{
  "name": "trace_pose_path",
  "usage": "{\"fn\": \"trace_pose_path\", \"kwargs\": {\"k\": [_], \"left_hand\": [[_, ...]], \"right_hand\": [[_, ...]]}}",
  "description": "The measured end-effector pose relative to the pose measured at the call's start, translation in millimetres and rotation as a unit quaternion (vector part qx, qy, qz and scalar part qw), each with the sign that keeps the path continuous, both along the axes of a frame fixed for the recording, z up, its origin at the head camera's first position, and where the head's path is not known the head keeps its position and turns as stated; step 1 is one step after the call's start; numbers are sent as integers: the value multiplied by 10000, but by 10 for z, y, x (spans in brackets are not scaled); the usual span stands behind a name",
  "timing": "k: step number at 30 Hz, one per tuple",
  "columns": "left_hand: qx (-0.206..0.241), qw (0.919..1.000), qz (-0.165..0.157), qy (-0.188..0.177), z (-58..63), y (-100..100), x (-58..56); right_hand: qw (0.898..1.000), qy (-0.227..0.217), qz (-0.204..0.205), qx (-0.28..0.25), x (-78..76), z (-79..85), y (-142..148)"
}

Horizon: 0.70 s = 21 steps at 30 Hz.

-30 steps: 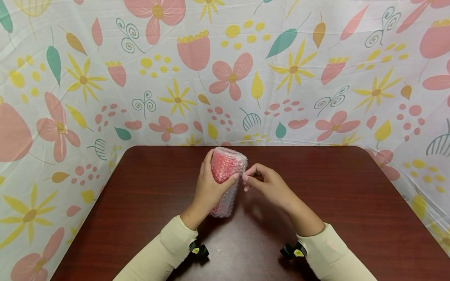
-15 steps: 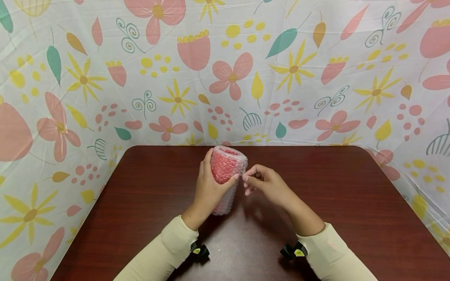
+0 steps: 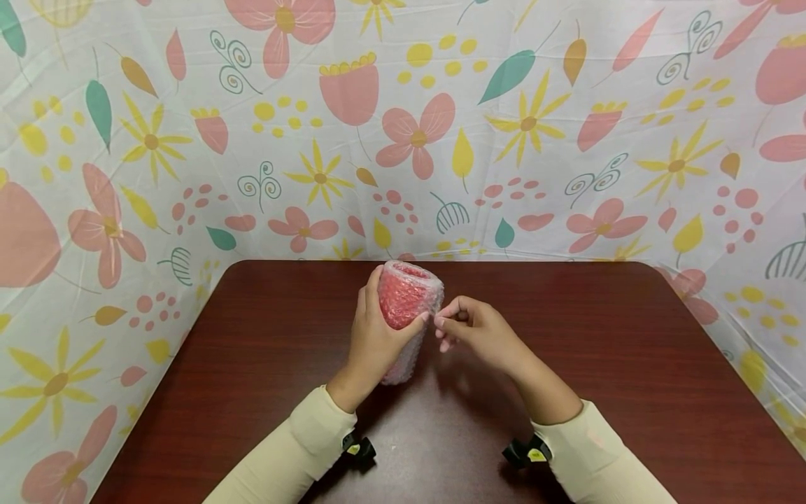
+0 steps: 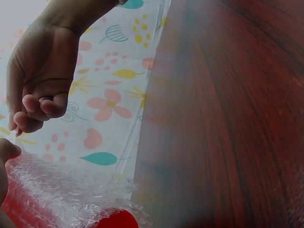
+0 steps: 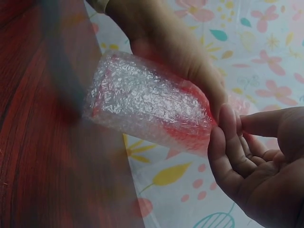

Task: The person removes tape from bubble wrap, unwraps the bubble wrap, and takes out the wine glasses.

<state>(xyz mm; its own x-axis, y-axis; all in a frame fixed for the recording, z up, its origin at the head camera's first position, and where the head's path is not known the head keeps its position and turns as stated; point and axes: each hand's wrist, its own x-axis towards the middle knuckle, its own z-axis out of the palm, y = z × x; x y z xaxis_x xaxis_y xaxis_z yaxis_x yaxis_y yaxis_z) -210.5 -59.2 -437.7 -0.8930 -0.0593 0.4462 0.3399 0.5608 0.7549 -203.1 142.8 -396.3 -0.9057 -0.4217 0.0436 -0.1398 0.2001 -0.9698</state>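
Note:
A red, hollow, cup-like cylinder (image 3: 403, 297) is wrapped in bubble wrap (image 5: 137, 92) and tilted above the table, its open end up and away. My left hand (image 3: 374, 329) grips it from the left side, thumb across the front near the wrap's edge. At its right side, my right hand (image 3: 481, 329) brings thumb and index fingertips together. They appear to pinch a thin clear strip close to the left thumb, too fine to make out fully. In the right wrist view, the remaining right fingers (image 5: 225, 156) are loosely curled beside the wrap.
The dark red-brown wooden table (image 3: 264, 350) extends around both hands. Behind it and at the sides hangs a white flower-patterned cloth (image 3: 415, 196). Black bands with small dark devices (image 3: 359, 451) are worn at both wrists, by the cream sleeves (image 3: 283, 448).
The wrapped cylinder has tipped slightly, showing more of its open end, and its lower end has risen a little. Both hands stay nearly in place, the right fingers shifting only slightly.

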Motion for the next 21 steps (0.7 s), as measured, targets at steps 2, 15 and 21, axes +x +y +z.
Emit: {"fn": "trace_pose_path", "kwargs": {"k": [2,15,21], "left_hand": [[-6,10000,3,0,-1,-1,0],[-91,9999,103,93,-8,-6,-1],[-144,9998,104,54,5,-8,3]], "right_hand": [[10000,14,-17,33,5,6,-5],[10000,-2,18,9,3,2,-4],[10000,44,56,-33,-8,-15,0]]}}
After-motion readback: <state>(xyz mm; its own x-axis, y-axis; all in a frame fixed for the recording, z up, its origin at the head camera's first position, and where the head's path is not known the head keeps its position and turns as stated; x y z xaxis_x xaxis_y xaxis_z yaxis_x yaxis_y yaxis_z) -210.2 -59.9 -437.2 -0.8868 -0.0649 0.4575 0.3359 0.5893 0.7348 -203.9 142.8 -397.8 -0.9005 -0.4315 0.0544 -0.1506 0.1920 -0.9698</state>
